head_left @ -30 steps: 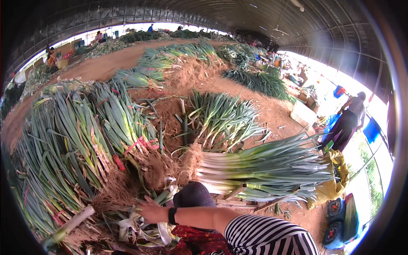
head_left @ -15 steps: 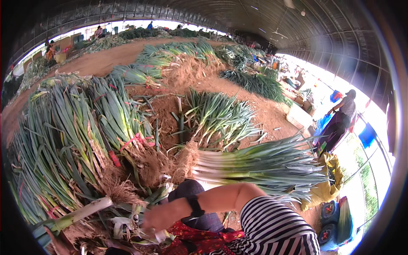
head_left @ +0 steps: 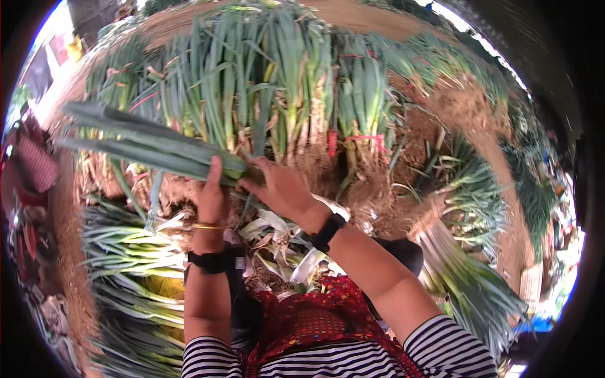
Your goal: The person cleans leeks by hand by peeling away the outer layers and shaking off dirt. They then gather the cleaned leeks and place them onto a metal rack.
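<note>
A leek [head_left: 151, 148] with long green leaves is held out in front of me, its leaves pointing to the left. My left hand [head_left: 213, 200] is closed around it from below, thumb up along its side. My right hand [head_left: 285, 192] is closed at its stem end, thumb and fingers pinching there. The stem's tip is partly hidden behind the right fingers. Under the hands, pale peeled leaf scraps [head_left: 277, 236] lie over a red patterned cloth [head_left: 309, 312] across my lap.
Tied leek bundles [head_left: 220, 82] stand in a row ahead, roots toward me. Loose leeks [head_left: 126, 242] lie in layers at my left. A pile of white-stemmed leeks [head_left: 463, 268] lies at my right. Bare brown soil [head_left: 498, 170] curves past on the right.
The view has swung left and down. My right arm, earlier low over the scraps, now reaches forward to the leek. The leek, earlier at the lower left, is now up ahead between both hands.
</note>
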Demonstrator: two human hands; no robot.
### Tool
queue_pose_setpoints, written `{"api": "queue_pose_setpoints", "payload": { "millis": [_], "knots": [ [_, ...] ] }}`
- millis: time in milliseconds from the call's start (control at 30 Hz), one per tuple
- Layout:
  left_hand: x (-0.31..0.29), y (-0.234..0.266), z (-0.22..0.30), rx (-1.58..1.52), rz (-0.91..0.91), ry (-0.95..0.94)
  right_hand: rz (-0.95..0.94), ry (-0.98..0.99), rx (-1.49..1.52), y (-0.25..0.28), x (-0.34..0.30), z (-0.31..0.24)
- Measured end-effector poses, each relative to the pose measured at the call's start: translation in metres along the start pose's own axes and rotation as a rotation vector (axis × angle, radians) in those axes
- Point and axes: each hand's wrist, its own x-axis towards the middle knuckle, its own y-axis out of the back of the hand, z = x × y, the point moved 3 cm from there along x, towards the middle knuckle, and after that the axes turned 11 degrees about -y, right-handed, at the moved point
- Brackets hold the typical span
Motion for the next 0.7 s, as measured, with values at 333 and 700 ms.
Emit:
{"api": "queue_pose_setpoints", "payload": {
  "millis": [333,700],
  "knots": [
    [-0.001,-0.005,0.018,-0.059,-0.009,0.022,0.094,-0.033,0.109,-0.039,0.009,-0.001],
    [0.004,-0.005,0.026,-0.083,-0.021,-0.031,0.018,-0.158,0.346,-0.04,0.012,-0.01]
  ]
}}
